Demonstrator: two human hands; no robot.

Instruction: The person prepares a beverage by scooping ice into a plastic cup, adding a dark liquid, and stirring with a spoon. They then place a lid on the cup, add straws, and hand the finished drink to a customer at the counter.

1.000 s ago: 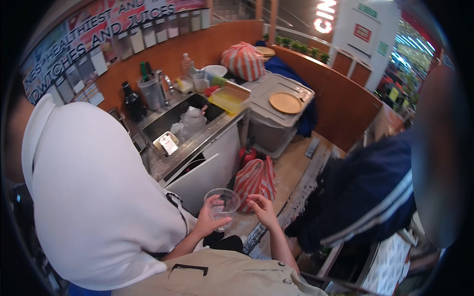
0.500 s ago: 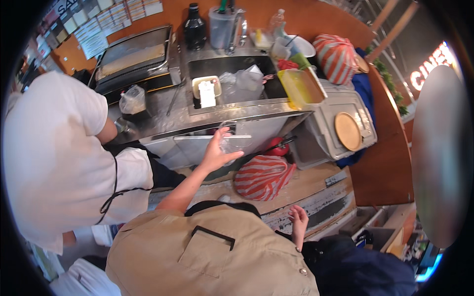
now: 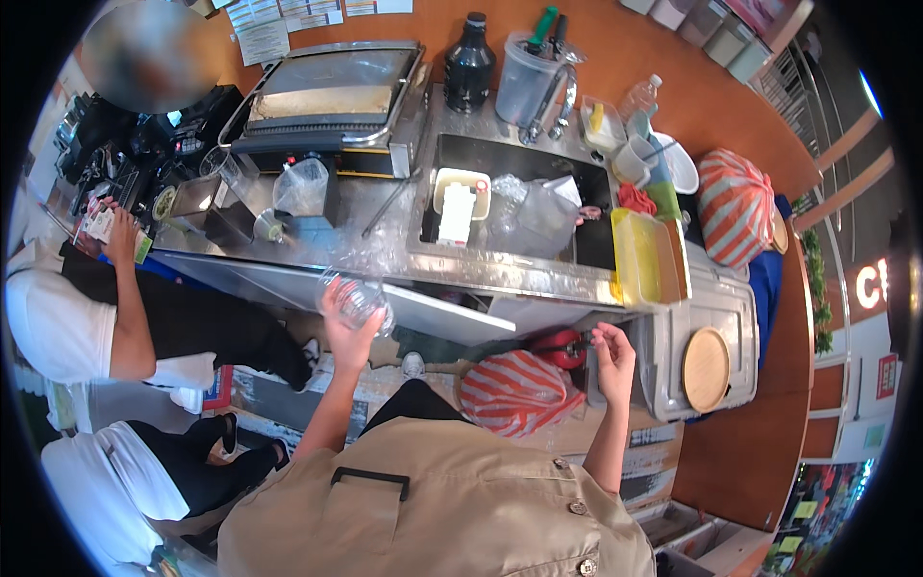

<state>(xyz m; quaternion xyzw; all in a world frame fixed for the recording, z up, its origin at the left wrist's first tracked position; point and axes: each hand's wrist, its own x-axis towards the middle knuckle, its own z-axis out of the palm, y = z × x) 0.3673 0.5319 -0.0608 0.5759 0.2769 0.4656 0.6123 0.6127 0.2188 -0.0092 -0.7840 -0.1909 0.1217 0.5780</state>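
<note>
My left hand is closed round a clear, ridged plastic cup, held in front of the counter's front edge, over the floor. Blur hides the cup's finer details. My right hand is raised at my right, its fingers loosely bent and apart, with nothing seen in them. Nearest to it are a red round object and a grey lidded storage bin. Ahead of my left hand is the metal sink, holding a white tub and crumpled clear plastic.
Along the counter stand a press grill, a dark bottle and a utensil tub. A yellow container sits at the sink's right. A striped bag lies on the floor. Co-workers in white stand at the left.
The view has turned left. My left hand has brought the clear cup nearer and to the left. My right hand has risen. The co-worker at the counter stands farther left.
</note>
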